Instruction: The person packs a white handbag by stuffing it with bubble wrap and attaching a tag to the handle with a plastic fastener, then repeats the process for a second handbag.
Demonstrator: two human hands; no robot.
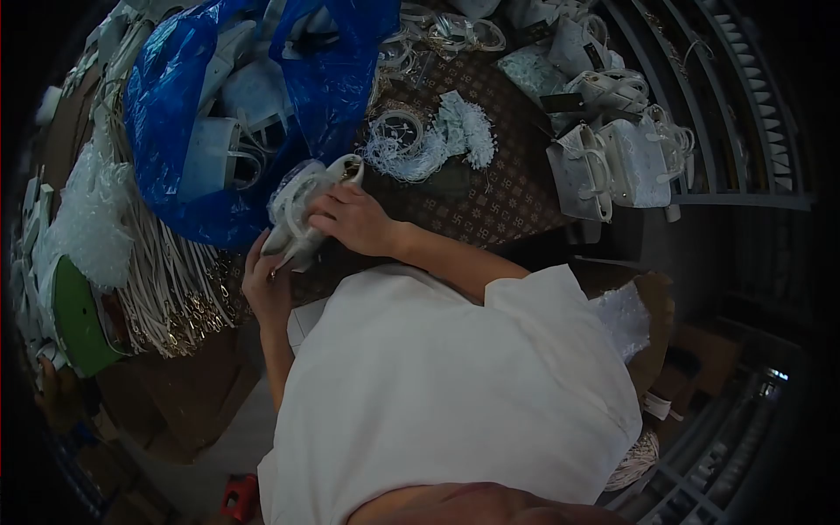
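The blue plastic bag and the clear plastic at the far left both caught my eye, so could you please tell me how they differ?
The blue plastic bag is deep blue, while the clear plastic is whitish and see-through. The blue one looks larger in view. It lies open around white handbags, whereas the clear one is bunched up beside white straps. Both look crinkled and shiny.
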